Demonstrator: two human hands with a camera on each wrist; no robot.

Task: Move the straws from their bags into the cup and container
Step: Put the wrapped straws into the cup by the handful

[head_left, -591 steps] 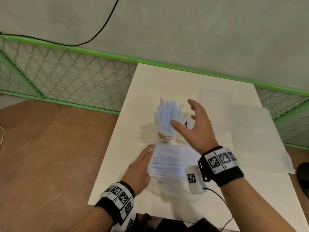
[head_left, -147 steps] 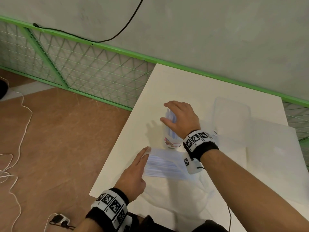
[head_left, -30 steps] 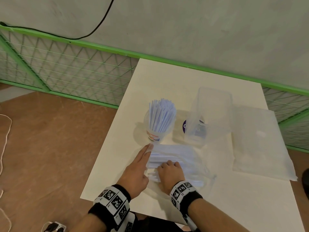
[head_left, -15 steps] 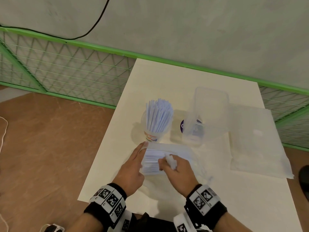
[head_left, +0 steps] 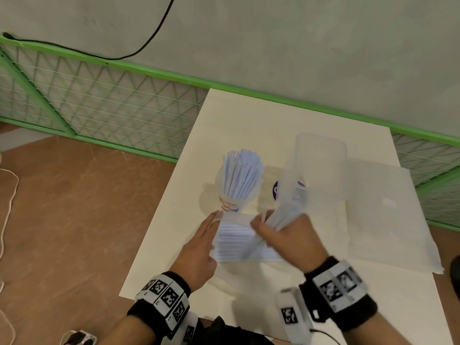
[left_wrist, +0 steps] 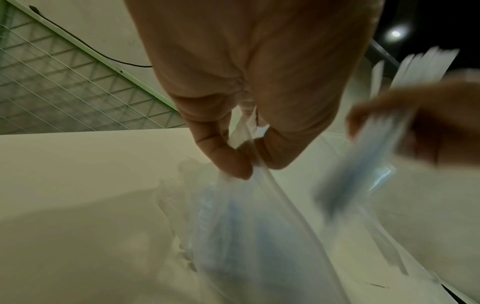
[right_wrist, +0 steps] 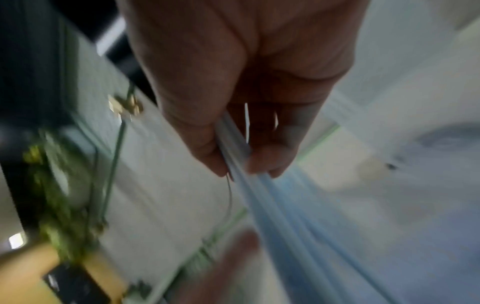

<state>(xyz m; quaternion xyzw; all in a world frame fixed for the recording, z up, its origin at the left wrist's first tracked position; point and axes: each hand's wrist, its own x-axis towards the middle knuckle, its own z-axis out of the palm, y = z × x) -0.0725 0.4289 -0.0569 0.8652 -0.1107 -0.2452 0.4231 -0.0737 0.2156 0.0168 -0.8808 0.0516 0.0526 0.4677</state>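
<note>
Left hand (head_left: 199, 247) pinches the bag (head_left: 239, 242) mouth, nearer than the one cup (head_left: 236, 195) of uncounted straws; right of it, right hand (head_left: 286, 235) grips a blurred straw bundle (head_left: 286, 210); one clear container (head_left: 321, 170), faint, right of cup

right hand (head_left: 291, 235) now lifted out of clear plastic bag (head_left: 239, 241), gripping blurred bundle of pale blue straws (head_left: 286, 212); half second ago it held only few inside bag.
</note>
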